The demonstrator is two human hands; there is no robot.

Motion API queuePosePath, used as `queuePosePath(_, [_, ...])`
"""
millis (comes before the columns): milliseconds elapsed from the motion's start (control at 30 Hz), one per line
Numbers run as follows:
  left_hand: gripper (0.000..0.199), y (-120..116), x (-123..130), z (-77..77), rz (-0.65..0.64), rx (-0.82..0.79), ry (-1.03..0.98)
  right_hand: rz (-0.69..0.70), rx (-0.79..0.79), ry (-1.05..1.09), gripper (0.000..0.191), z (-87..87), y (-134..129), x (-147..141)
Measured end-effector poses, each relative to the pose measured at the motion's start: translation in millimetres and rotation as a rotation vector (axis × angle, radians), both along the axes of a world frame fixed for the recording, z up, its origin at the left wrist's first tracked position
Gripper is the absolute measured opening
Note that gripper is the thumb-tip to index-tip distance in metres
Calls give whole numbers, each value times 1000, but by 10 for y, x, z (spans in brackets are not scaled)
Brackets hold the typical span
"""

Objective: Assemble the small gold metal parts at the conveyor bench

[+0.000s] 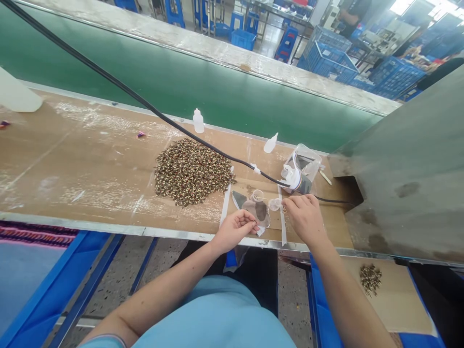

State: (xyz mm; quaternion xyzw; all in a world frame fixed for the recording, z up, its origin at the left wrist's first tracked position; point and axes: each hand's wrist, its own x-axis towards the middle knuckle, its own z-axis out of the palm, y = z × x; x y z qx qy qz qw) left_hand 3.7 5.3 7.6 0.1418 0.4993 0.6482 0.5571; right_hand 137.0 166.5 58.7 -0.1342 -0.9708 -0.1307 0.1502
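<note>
My left hand point(237, 228) is closed in a pinch at the table's front edge, over a dark, shiny flat sheet point(261, 210). What sits between its fingertips is too small to make out. My right hand point(303, 216) reaches in from the right, its fingertips pressed together beside a small clear round dish point(274, 204); whatever they hold is hidden. A second clear round container point(257, 195) stands at the sheet's far edge. Left of the hands spreads a large heap of small gold and dark pieces point(194, 171).
A black cable point(145, 102) crosses above the table to a clear plastic box point(308, 157). Two white squeeze bottles, one upright point(198, 121) and one tilted point(270, 143), stand along the back. A grey metal housing point(406, 179) bounds the right. More small pieces point(370, 279) lie on cardboard below.
</note>
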Motion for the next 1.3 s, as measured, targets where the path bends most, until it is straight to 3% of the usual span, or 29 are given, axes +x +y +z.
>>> queuePosePath(367, [32, -5, -18, 29, -1, -20, 27, -19, -58, -21, 22, 12, 13, 28])
queuePosePath(567, [43, -30, -32, 87, -23, -89, 152, -184, -156, -36, 17, 60, -95, 51])
queuePosePath(900, [45, -19, -35, 109, 8, -140, 170, -313, -595, 309, 10, -118, -538, 143])
queuePosePath(1100, [46, -8, -9, 165, 46, -164, 36, -341, -702, 456, 12, -257, -722, 185])
queuePosePath(1300, [47, -82, 125, 236, -74, -171, -124, -307, -799, 650, 15, -352, -924, 204])
